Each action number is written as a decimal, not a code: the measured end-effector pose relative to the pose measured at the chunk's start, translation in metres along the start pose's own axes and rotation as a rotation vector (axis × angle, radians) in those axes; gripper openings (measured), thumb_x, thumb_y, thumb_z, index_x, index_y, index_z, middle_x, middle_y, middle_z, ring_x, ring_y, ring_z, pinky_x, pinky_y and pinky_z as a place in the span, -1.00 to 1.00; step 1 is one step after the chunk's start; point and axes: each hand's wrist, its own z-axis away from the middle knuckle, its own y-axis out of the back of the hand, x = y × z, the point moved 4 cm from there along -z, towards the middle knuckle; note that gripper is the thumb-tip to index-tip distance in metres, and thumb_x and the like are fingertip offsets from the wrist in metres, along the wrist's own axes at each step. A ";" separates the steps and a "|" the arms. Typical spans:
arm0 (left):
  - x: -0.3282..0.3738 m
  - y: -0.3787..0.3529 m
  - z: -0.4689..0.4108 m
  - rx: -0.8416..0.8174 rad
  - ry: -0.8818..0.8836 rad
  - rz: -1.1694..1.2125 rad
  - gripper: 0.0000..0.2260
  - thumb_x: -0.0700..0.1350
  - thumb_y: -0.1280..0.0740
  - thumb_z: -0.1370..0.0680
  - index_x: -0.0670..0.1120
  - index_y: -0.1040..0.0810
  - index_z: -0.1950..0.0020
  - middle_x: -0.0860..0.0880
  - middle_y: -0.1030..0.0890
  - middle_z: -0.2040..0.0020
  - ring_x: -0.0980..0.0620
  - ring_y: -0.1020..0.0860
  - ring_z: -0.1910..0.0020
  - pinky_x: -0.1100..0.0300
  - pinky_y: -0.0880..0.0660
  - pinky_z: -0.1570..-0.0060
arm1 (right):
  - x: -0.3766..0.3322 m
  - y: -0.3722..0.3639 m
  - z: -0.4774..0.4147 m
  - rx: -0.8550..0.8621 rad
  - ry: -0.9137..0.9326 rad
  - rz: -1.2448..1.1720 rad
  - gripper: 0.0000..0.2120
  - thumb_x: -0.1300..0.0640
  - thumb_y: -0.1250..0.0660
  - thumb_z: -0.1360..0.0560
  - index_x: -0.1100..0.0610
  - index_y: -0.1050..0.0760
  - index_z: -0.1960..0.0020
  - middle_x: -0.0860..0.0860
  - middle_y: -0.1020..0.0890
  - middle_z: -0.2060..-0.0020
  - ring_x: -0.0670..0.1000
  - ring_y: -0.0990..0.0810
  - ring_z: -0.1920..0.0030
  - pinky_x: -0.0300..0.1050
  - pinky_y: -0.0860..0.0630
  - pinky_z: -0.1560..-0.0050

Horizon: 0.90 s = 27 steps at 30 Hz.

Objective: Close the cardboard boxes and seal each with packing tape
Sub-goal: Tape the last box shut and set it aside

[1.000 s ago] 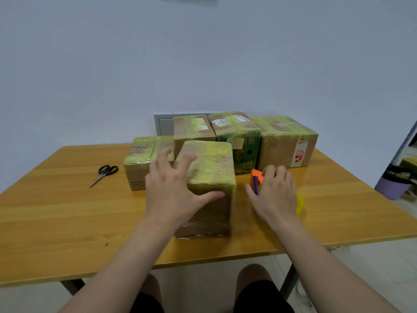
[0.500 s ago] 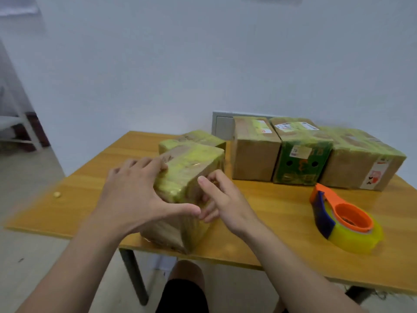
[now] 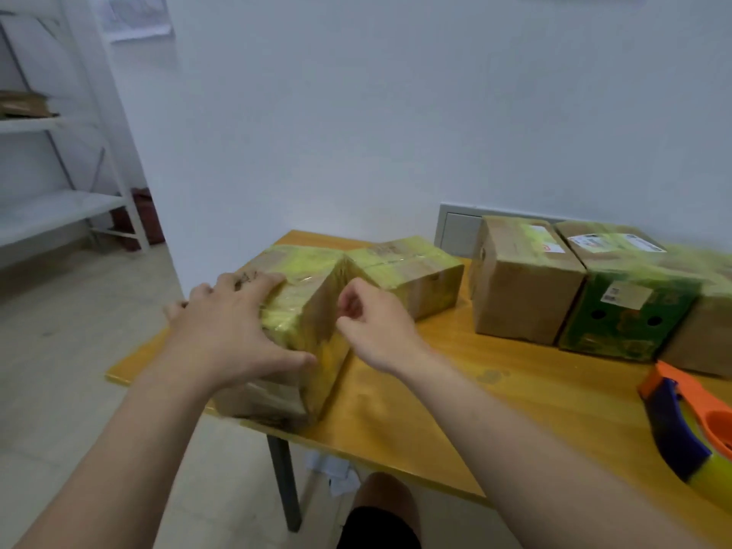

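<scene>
A cardboard box (image 3: 305, 307) wrapped in yellow-green tape stands at the table's left front corner, partly over the edge. My left hand (image 3: 225, 330) lies spread on its left side, fingers reaching the top edge and thumb at the near corner. My right hand (image 3: 372, 322) hovers by the box's right face with its fingers curled in and nothing visible in them. An orange and blue tape dispenser (image 3: 689, 422) with a yellow roll lies on the table at the far right, away from both hands.
Behind the held box lies another taped box (image 3: 412, 271). A brown box (image 3: 523, 287), a green box (image 3: 630, 311) and one more box (image 3: 701, 342) line the wall. The wooden table (image 3: 475, 410) ends just left of my hands. White shelving (image 3: 59, 208) stands at left.
The box slid from the table's middle to its left front corner. My right hand left the tape dispenser, touched the box, and has now curled back from it. My view turned left.
</scene>
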 end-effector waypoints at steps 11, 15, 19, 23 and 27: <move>0.014 -0.017 -0.078 0.070 0.075 -0.008 0.16 0.71 -0.32 -0.06 0.32 -0.18 -0.59 -0.08 -0.31 -0.56 -0.24 -0.31 -0.45 -0.28 -0.33 -0.33 | 0.089 0.008 -0.062 -0.017 -0.064 0.850 -0.37 -0.16 -0.27 -0.62 -0.05 -0.13 -0.60 0.04 -0.36 -0.48 0.15 -0.35 -0.45 0.21 -0.39 -0.30; 0.023 -0.018 -0.096 0.081 0.079 -0.012 0.15 0.71 -0.32 -0.07 0.29 -0.21 -0.59 -0.10 -0.33 -0.55 -0.26 -0.32 -0.43 -0.26 -0.35 -0.33 | 0.102 0.028 -0.057 0.032 -0.101 0.936 -0.43 0.01 -0.32 -0.62 -0.03 -0.21 -0.57 0.09 -0.39 -0.42 0.17 -0.40 -0.38 0.14 -0.42 -0.27; 0.040 -0.020 -0.107 0.035 -0.032 0.059 0.15 0.66 -0.40 -0.06 0.34 -0.19 -0.60 -0.05 -0.29 -0.55 -0.24 -0.25 -0.47 -0.25 -0.31 -0.35 | 0.113 0.052 -0.044 0.054 -0.107 0.814 -0.46 0.26 -0.41 -0.48 0.04 -0.36 -0.41 0.09 -0.47 -0.27 0.14 -0.53 -0.15 0.00 -0.52 -0.12; 0.068 -0.026 -0.116 0.049 -0.134 0.074 0.07 0.46 -0.57 -0.14 0.35 -0.20 -0.58 0.00 -0.30 -0.53 -0.21 -0.26 -0.46 -0.20 -0.31 -0.34 | 0.124 0.069 -0.029 0.054 -0.107 0.688 -0.49 0.43 -0.36 -0.40 0.05 -0.42 -0.27 0.04 -0.46 -0.17 0.10 -0.52 0.05 -0.06 -0.51 0.14; 0.083 -0.032 -0.135 0.085 -0.147 0.073 0.05 0.37 -0.63 -0.17 0.34 -0.22 -0.58 -0.01 -0.33 -0.52 -0.24 -0.29 -0.44 -0.18 -0.33 -0.32 | 0.131 0.080 -0.017 0.073 -0.107 0.636 -0.47 0.50 -0.30 -0.40 0.05 -0.45 -0.24 0.01 -0.48 -0.17 0.08 -0.53 0.04 -0.02 -0.57 0.11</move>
